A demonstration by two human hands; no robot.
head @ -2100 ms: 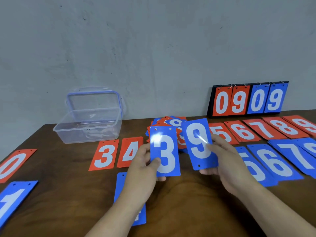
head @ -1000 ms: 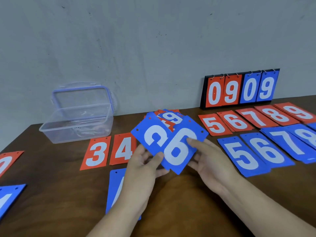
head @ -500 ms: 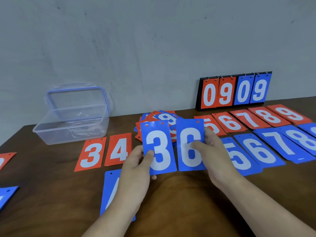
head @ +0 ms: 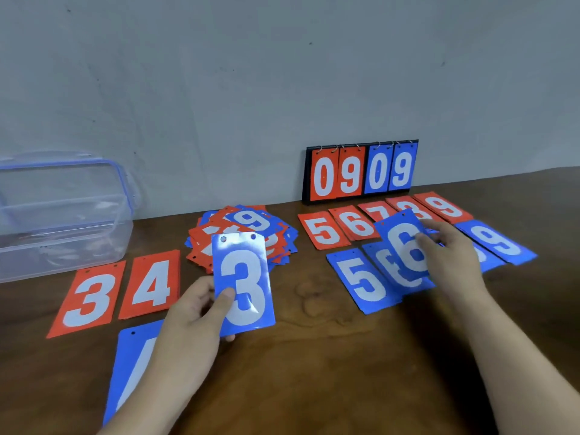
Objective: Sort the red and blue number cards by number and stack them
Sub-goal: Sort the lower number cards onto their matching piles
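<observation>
Moved right, blue 6 card hangs over wooden table.

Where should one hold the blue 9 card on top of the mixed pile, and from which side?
Probably a right-hand corner, pinched from the right: the blue 9 card lies flat and skewed atop the mixed pile, so a corner likely overhangs the cards below.

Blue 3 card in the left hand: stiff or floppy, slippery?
Probably stiff: the glossy blue plastic 3 card is flat though the left hand pinches only its lower left side. Likely slick: glare covers its top. Seems light: a thumb pinch carries it.
</observation>
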